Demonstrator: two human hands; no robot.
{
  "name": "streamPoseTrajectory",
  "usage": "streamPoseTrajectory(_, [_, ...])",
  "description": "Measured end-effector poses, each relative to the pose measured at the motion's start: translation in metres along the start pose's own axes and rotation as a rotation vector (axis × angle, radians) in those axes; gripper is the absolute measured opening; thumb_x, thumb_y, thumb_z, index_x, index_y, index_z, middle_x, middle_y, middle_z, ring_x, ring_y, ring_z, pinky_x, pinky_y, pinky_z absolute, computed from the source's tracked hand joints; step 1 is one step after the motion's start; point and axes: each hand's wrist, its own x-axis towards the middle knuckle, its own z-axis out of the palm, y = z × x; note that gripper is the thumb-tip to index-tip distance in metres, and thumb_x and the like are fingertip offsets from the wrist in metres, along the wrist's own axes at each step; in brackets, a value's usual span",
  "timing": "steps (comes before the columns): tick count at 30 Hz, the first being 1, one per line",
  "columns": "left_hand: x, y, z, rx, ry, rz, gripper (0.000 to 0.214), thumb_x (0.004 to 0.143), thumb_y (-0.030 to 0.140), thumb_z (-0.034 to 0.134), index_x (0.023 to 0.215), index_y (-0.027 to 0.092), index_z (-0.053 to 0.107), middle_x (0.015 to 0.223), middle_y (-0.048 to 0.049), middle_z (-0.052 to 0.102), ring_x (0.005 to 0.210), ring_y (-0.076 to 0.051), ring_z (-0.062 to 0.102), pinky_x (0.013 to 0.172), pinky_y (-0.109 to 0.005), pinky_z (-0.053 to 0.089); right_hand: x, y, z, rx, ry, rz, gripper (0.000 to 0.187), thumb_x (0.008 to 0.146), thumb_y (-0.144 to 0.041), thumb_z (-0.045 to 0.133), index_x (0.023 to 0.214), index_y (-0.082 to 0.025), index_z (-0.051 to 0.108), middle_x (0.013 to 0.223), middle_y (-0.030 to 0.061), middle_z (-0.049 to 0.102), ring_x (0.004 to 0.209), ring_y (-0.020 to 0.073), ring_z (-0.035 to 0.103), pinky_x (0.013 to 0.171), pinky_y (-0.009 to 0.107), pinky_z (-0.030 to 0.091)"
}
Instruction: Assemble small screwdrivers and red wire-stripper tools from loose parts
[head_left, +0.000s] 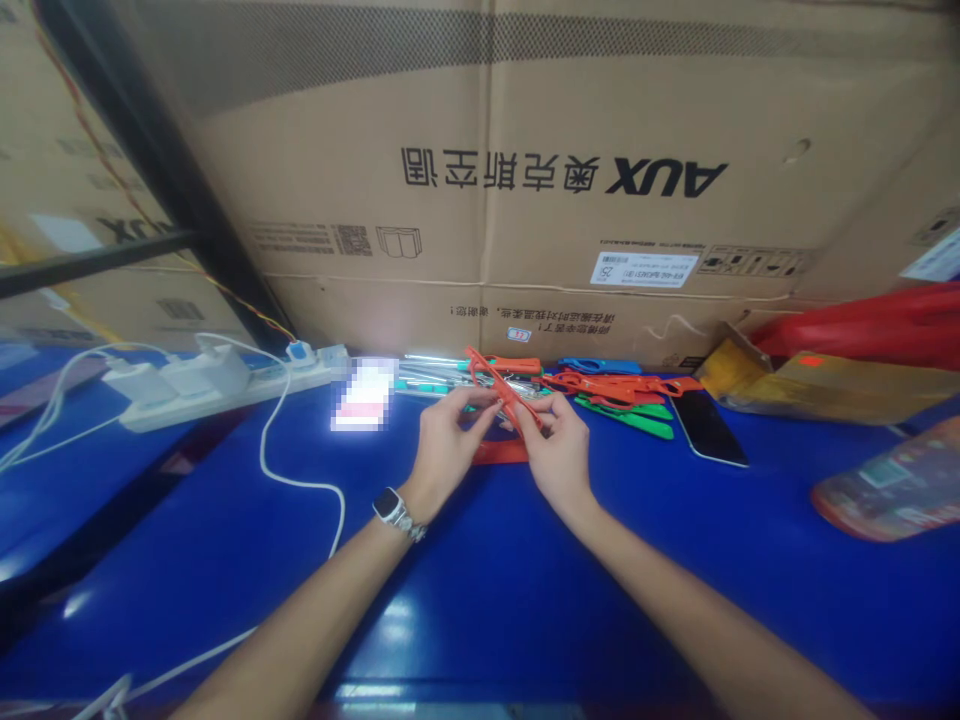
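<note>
Item: orange plastic piece (514,400), slim. Location: held just above the tabletop (465,590), toward its far edge. Hands: the piece is pinched between thumb and fingers of both left hand (446,440) and right hand (562,450). Handling: judged light, fairly stiff, perhaps slippery, hardly fragile; best gripped by its long sides, near each end.

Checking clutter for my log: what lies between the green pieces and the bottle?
In the head view, a dark-screened phone, then a stretch of blue tabletop.
</note>
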Motion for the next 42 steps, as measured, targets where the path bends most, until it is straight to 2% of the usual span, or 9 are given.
streamPoseTrajectory(8, [0.003,0.003,-0.007,0.172,-0.035,0.124,0.013,0.09,0.022,0.061,0.096,0.021,0.073,0.101,-0.0056,0.075,0.095,-0.021,0.07,0.086,-0.036,0.056,-0.001,0.004,-0.001,-0.053,-0.005,-0.048,0.019,0.087,-0.04,0.063,0.083,-0.024,0.054,0.083,0.004,0.076,0.077,0.0245,0.076,0.067,0.032,0.058])
streamPoseTrajectory(16, [0.008,0.005,-0.01,0.244,-0.063,0.166,0.012,0.088,0.016,0.061,0.088,0.02,0.072,0.101,-0.0061,0.073,0.096,-0.021,0.069,0.089,-0.037,0.054,-0.004,-0.003,-0.001,-0.374,0.014,-0.209,0.011,0.089,-0.029,0.058,0.079,-0.026,0.056,0.077,0.0004,0.076,0.076,0.0231,0.073,0.087,0.039,0.048])
streamPoseTrajectory(21, [0.009,0.007,-0.01,0.246,-0.069,0.164,0.011,0.088,0.014,0.06,0.086,0.019,0.07,0.105,-0.0072,0.072,0.099,-0.022,0.068,0.09,-0.038,0.054,-0.004,-0.006,-0.001,-0.493,0.044,-0.287,0.011,0.088,-0.028,0.058,0.078,-0.026,0.056,0.075,0.0,0.076,0.074,0.0235,0.068,0.075,0.035,0.047])
streamPoseTrajectory(25, [0.005,0.009,-0.007,0.224,-0.059,0.176,0.012,0.09,0.016,0.058,0.088,0.019,0.069,0.108,-0.0071,0.07,0.102,-0.022,0.066,0.086,-0.036,0.054,0.0,-0.002,-0.002,-0.502,0.07,-0.291,0.012,0.088,-0.028,0.058,0.076,-0.026,0.056,0.073,0.0,0.075,0.073,0.0236,0.068,0.075,0.035,0.048])
streamPoseTrajectory(30, [-0.001,0.009,-0.002,0.158,-0.037,0.096,0.008,0.089,0.022,0.062,0.085,0.019,0.069,0.107,-0.0072,0.066,0.097,-0.02,0.065,0.071,-0.029,0.055,0.004,0.003,-0.004,-0.292,0.053,-0.167,0.014,0.088,-0.034,0.06,0.08,-0.025,0.055,0.078,0.0028,0.075,0.075,0.0243,0.073,0.075,0.036,0.053])
streamPoseTrajectory(33, [0.0,0.008,0.002,-0.005,0.137,-0.082,0.02,0.082,0.033,0.072,0.094,0.019,0.065,0.108,-0.008,0.062,0.099,-0.02,0.063,0.073,-0.028,0.057,0.002,0.002,-0.001,-0.014,-0.003,-0.059,0.021,0.087,-0.041,0.063,0.084,-0.024,0.051,0.083,0.0039,0.076,0.074,0.0235,0.075,0.068,0.033,0.056])
streamPoseTrajectory(35, [0.003,0.007,0.006,-0.206,0.206,-0.234,0.033,0.083,0.042,0.07,0.106,0.019,0.06,0.112,-0.0093,0.063,0.103,-0.02,0.063,0.078,-0.03,0.058,0.001,-0.002,0.003,0.174,-0.064,0.011,0.027,0.087,-0.046,0.063,0.088,-0.024,0.047,0.084,0.003,0.076,0.066,0.0212,0.074,0.064,0.032,0.057])
streamPoseTrajectory(39, [0.012,0.007,0.01,-0.532,0.003,-0.351,0.048,0.099,0.057,0.033,0.121,0.02,0.055,0.12,-0.0129,0.067,0.092,-0.019,0.068,0.066,-0.027,0.058,-0.004,-0.01,0.011,0.344,-0.269,0.155,0.035,0.083,-0.054,0.063,0.089,-0.025,0.044,0.067,-0.0023,0.072,0.047,0.0164,0.066,0.051,0.028,0.055])
streamPoseTrajectory(42, [0.012,0.008,0.009,-0.549,-0.07,-0.329,0.047,0.097,0.056,0.041,0.127,0.022,0.054,0.113,-0.0104,0.071,0.067,-0.015,0.066,0.049,-0.024,0.052,-0.005,-0.017,0.012,0.35,-0.411,0.281,0.035,0.081,-0.053,0.06,0.092,-0.024,0.046,0.057,-0.0061,0.064,0.038,0.0131,0.059,0.039,0.021,0.043])
